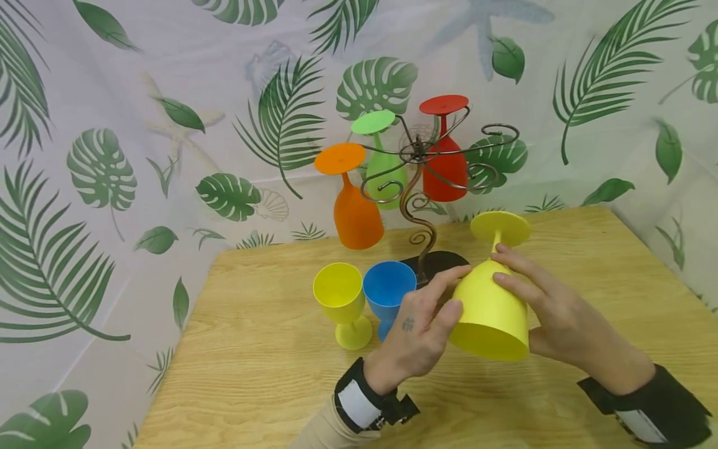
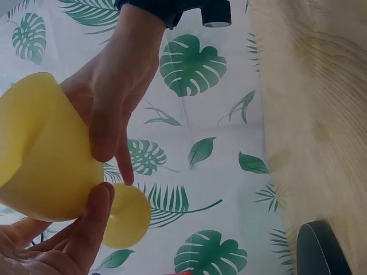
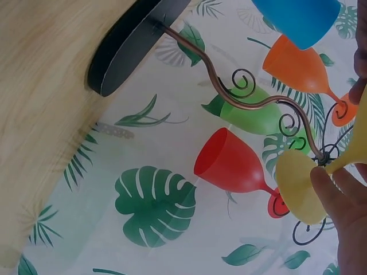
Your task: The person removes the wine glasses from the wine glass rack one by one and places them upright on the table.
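Note:
Both hands hold a yellow plastic goblet (image 1: 490, 312) upside down, its mouth facing down and its round foot on top. My left hand (image 1: 417, 333) grips the bowl from the left, with the thumb near the rim. From the right, my right hand (image 1: 566, 318) holds the bowl, its fingers reaching up to the stem. In the right wrist view the goblet's foot (image 3: 301, 186) overlaps the top of the curly metal rack. That rack (image 1: 417, 218) stands just behind the hands. Orange (image 1: 359, 215), green (image 1: 387, 165) and red (image 1: 445, 165) goblets hang inverted from it.
Left of my left hand, another yellow goblet (image 1: 339, 293) and a blue goblet (image 1: 389, 284) stand upright on the wooden table (image 1: 252, 386). The rack's dark base (image 1: 454, 262) rests near the back edge. A leaf-printed cloth (image 1: 168, 75) hangs behind the table.

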The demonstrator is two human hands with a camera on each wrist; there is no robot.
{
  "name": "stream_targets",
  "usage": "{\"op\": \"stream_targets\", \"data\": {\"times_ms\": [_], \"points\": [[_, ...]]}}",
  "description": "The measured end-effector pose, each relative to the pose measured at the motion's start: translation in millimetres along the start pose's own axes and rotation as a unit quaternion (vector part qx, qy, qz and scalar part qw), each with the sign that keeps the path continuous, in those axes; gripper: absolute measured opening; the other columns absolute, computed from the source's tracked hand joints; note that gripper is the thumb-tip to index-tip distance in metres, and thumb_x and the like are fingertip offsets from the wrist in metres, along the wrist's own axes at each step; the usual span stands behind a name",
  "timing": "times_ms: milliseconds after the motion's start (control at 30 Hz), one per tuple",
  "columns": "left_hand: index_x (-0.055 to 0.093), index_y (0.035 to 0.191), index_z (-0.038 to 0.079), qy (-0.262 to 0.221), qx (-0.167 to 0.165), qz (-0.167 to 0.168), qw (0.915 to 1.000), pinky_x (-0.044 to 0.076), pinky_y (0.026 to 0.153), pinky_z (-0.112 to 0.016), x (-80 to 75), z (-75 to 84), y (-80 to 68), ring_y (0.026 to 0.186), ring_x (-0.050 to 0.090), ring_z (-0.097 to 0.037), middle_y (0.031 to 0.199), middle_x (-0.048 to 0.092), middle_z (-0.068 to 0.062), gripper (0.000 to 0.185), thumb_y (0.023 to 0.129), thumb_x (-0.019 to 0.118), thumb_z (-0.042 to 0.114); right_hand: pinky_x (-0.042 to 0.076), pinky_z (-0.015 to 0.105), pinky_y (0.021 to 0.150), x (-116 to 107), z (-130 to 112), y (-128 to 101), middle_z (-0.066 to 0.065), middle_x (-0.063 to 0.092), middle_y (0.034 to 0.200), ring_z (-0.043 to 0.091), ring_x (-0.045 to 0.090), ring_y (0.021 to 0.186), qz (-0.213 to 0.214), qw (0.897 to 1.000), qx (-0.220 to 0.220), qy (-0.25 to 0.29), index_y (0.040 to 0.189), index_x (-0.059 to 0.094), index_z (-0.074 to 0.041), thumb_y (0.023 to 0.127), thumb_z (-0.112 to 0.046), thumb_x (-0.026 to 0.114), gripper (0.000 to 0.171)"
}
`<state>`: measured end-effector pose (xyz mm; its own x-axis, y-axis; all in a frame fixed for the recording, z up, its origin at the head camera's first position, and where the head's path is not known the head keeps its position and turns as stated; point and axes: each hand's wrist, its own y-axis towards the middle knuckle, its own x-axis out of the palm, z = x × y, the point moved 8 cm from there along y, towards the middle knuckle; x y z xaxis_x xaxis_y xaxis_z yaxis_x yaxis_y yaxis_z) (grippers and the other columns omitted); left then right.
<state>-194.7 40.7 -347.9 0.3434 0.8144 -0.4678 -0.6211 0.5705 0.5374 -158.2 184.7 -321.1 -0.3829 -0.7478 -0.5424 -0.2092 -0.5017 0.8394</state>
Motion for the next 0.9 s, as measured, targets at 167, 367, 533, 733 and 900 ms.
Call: {"op": "stream_targets", "data": {"times_ms": [167,367,533,733,900], "points": [[0.037,0.151,0.007,0.000,0.031,0.005,0.9995,0.056,0.087,-0.017,-4.0,5.9,1.7,0.101,0.071,-0.012,0.129,0.067,-0.014,0.061,0.112,0.014,0.047,0.036,0.020,0.116,0,7,-4,0.023,0.057,0.140,0.013,0.046,0.143,0.018,0.997,0.037,0.060,0.124,0.050,0.017,0.099,-0.049,0.062,0.072],[0.038,0.150,0.004,0.004,0.043,0.023,0.9988,0.054,0.094,-0.020,-9.4,8.5,2.9,0.109,0.066,-0.017,0.134,0.061,-0.016,0.057,0.113,0.020,0.042,0.037,0.016,0.114,9,21,-16,0.029,0.060,0.128,0.005,0.048,0.138,0.015,0.993,0.100,0.061,0.132,0.048,0.019,0.096,-0.056,0.063,0.085],[0.037,0.153,0.003,0.011,0.030,0.012,0.9994,0.054,0.094,-0.019,-9.6,5.8,3.2,0.111,0.068,-0.020,0.137,0.060,-0.017,0.062,0.112,0.022,0.047,0.040,0.011,0.107,20,36,-30,0.026,0.061,0.129,0.002,0.054,0.127,0.004,0.984,0.161,0.072,0.138,0.048,0.015,0.088,-0.063,0.068,0.095],[0.037,0.155,0.004,0.074,-0.001,0.012,0.9972,0.045,0.112,-0.031,-14.3,-1.3,3.7,0.135,0.055,-0.020,0.151,0.053,-0.011,0.062,0.111,0.030,0.047,0.045,0.008,0.097,34,44,-39,0.012,0.066,0.121,0.003,0.060,0.111,-0.022,0.965,0.236,0.113,0.133,0.056,0.005,0.075,-0.031,0.092,0.078],[0.028,0.159,0.004,0.101,-0.046,0.000,0.9938,0.041,0.116,-0.037,-16.0,-10.6,2.5,0.143,0.046,-0.019,0.156,0.047,-0.011,0.063,0.108,0.043,0.038,0.051,0.009,0.088,48,44,-42,0.003,0.068,0.120,-0.002,0.061,0.109,-0.057,0.950,0.282,0.118,0.134,0.057,-0.004,0.063,0.001,0.093,0.079]]}}
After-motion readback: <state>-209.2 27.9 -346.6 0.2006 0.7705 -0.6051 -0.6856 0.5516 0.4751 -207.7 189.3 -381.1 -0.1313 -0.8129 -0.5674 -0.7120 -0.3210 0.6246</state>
